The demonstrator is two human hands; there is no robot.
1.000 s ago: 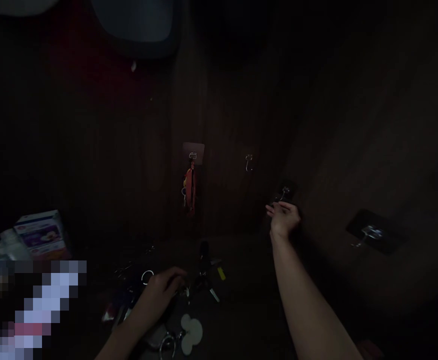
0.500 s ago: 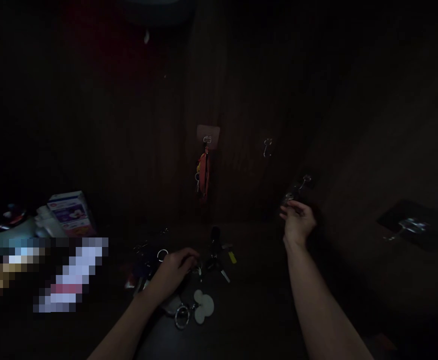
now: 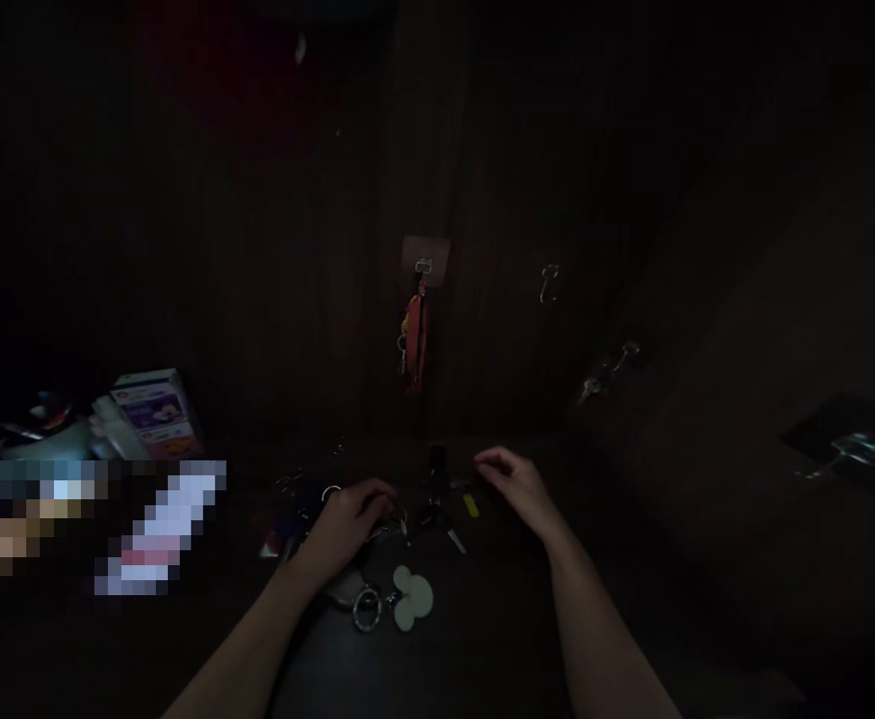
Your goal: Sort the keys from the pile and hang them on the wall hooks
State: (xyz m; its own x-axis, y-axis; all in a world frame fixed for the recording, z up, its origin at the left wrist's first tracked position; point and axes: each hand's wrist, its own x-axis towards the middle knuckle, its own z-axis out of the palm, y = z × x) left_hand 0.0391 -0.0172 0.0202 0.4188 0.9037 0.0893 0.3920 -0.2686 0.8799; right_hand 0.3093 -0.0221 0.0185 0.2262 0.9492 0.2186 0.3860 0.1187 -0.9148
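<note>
In the dim head view my left hand (image 3: pixel 344 524) rests low over a heap of keys, its fingers loosely bent and apart. A small key ring with keys (image 3: pixel 402 524) lies by its fingertips; whether they touch is unclear. My right hand (image 3: pixel 516 487) is empty, fingers stretched towards a dark key bunch (image 3: pixel 437 509) with a yellow-green tag (image 3: pixel 471 504). Closer to me lies a pale mouse-head-shaped key charm (image 3: pixel 413 597) beside a large metal ring (image 3: pixel 367 607). A small bunch of keys (image 3: pixel 596 383) hangs from a hook (image 3: pixel 630 352) on the right wall.
On the back wall, a red key pouch (image 3: pixel 416 340) hangs from an adhesive hook (image 3: pixel 424 265). Another wall hook (image 3: pixel 549 283) is bare. A larger hook (image 3: pixel 857 449) juts from the right wall. At left stand a purple-and-white box (image 3: pixel 157 411) and clutter, partly pixelated.
My right hand has let go of the keys at the right-wall hook and come down and left to the dark bunch. They now hang there. My left hand has hardly moved.
</note>
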